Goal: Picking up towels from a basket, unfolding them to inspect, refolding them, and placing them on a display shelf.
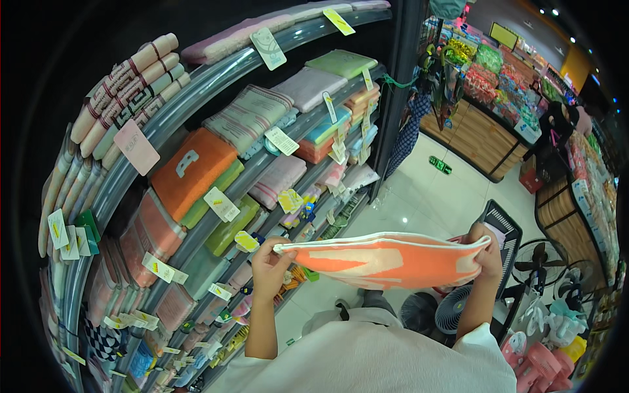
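Note:
An orange and cream towel (383, 263) with white edges is stretched between my two hands in front of my chest. It hangs folded, its layers slightly parted along the upper edge. My left hand (271, 263) pinches one corner, thumb in front. At the opposite end, my right hand (487, 258) grips the other corner, partly hidden behind the cloth. Just beyond the right hand is a black shopping basket (511, 236) with something pale inside; what supports it is hidden.
Shelves on the left hold folded towels, including an orange one (194, 172), with hanging tags (222, 204) near my left arm. Umbrellas (408, 130) hang at the shelf's end. Fans (452, 309) stand at lower right. Wooden counters (467, 132) with packaged goods line the tiled floor (417, 196).

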`<state>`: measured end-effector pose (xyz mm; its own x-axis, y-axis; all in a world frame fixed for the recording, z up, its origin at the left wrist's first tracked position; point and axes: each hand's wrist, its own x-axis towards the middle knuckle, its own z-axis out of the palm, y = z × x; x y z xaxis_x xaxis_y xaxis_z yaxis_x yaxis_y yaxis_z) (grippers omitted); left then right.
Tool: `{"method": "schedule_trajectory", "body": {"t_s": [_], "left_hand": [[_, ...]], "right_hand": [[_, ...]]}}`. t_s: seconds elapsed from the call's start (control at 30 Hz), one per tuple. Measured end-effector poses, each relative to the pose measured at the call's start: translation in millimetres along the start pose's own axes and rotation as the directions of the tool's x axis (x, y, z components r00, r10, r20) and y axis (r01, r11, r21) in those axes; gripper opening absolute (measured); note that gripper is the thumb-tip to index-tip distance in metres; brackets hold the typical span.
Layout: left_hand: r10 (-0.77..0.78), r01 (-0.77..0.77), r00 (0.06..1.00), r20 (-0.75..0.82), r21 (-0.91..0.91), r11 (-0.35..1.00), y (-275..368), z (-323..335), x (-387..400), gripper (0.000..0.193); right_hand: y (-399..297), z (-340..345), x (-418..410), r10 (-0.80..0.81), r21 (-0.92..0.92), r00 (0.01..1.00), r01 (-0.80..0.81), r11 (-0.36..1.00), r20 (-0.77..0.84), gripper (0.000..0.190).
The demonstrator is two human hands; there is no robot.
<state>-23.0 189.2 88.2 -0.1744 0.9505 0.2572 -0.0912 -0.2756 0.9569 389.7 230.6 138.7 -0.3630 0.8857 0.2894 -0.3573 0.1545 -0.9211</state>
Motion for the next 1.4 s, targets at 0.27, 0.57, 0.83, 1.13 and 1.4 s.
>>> {"method": "schedule_trajectory", "body": {"t_s": [0.27, 0.57, 0.83, 1.13, 1.4], "left_hand": [[0.061, -0.059, 0.998, -0.015, 0.098, 0.993, -10, 0, -1, 0.014], [-0.140, 0.146, 0.980, -0.142, 0.034, 0.989, -66, 7, 13, 0.015], [-0.134, 0.133, 0.960, -0.245, -0.019, 0.991, -51, 25, 4, 0.020], [-0.184, 0.180, 0.983, -0.004, -0.181, 0.967, -34, -23, -3, 0.022], [-0.337, 0.303, 0.917, -0.214, -0.179, 0.936, -117, 0, -5, 0.023]], "right_hand": [[-18, 5, 6, -0.174, 0.134, 0.963, 0.149, 0.980, 0.204, 0.030], [83, -9, 45, 0.160, -0.503, 0.926, -0.324, 0.801, -0.342, 0.020], [98, 47, 47, -0.129, -0.567, 0.891, -0.160, 0.808, -0.435, 0.020], [45, 27, 46, 0.164, -0.214, 0.958, -0.114, 0.970, 0.234, 0.018], [154, 21, 54, 0.109, -0.450, 0.912, -0.296, 0.843, -0.396, 0.015]]}}
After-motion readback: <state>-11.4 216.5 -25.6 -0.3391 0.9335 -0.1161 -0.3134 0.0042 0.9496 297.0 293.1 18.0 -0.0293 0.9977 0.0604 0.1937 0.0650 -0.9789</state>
